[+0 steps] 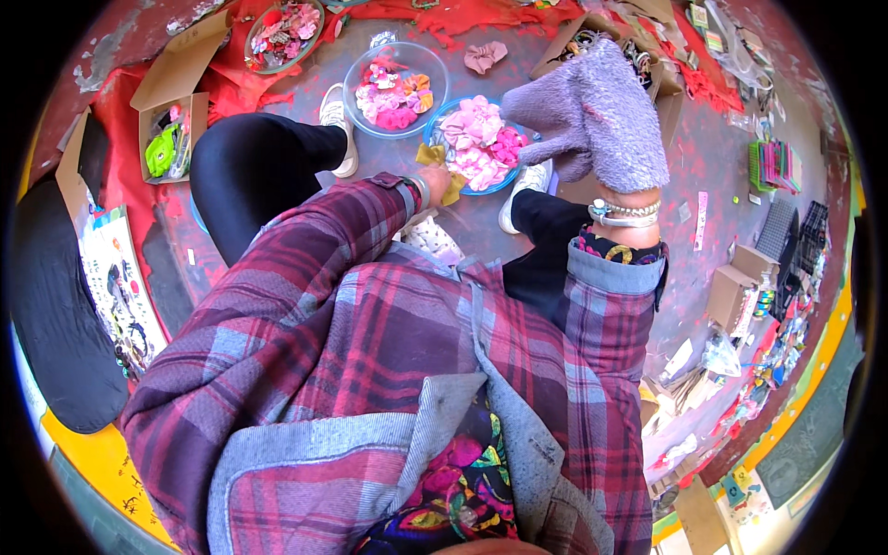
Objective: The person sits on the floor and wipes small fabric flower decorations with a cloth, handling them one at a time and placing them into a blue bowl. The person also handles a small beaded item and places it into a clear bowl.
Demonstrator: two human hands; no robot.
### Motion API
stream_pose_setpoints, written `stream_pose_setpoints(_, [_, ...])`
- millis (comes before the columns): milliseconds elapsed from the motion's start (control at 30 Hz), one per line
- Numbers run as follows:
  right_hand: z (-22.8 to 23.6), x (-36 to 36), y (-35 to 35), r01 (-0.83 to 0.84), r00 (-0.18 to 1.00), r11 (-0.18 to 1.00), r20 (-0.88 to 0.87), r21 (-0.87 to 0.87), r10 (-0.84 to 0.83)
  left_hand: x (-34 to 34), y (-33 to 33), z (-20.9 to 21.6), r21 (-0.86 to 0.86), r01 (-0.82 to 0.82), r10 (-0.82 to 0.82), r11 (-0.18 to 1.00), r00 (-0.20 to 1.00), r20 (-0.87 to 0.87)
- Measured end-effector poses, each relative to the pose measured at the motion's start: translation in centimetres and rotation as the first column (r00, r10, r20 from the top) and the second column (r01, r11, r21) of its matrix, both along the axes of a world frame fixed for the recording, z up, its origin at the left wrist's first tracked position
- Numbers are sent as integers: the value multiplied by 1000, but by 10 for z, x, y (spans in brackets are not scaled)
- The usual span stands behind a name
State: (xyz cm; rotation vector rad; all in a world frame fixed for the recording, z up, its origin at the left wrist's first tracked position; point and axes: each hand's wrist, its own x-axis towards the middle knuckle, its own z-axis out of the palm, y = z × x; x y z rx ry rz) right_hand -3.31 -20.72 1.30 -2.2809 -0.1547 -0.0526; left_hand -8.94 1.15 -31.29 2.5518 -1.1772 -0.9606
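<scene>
Scrunchies fill a blue bowl (442, 118) at twelve o'clock. Left hand (435, 176) pinches a yellow scrunchie (432, 155) at its rim. Right hand (615, 139), lifted at one o'clock, wears a fuzzy lilac mitt (592, 106), so its fingers' state can't be told.

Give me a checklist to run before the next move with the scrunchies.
1. Left hand at the blue bowl, touching a yellow scrunchie: ok.
2. Left grip closed on that scrunchie: cannot tell, hand mostly hidden by the sleeve.
3. Right hand free: not ok, it is covered by a fluffy lilac cloth.
4. Blue bowl upright, pink scrunchies inside: ok.
5. Clear bowl beside it upright and filled: ok.
</scene>
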Motion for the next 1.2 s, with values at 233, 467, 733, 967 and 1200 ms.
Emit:
stream_pose_setpoints(233, [28,-2,4,34,999,967,-10,252,-33,6,-2,-8,-47,-99,95,994,993,-68])
stream_pose_setpoints(467, [6,-6,-10,310,944,399,-228,863,-240,26,-2,-9,-40,-90,84,995,987,-134])
stream_pose_setpoints(733, [13,-41,-50,264,923,-160,-298,951,-244,110,-47,34,-588,-616,731,524,679,-59])
stream_pose_setpoints(967, [21,-30,-45,228,973,-242,-232,943,12,214,-81,15,-402,-612,716,681,672,189])
stream_pose_setpoints(1200, [3,-39,-60,403,860,-6,-380,915,-341,248,-116,-61,-264,-659,710,704,642,290])
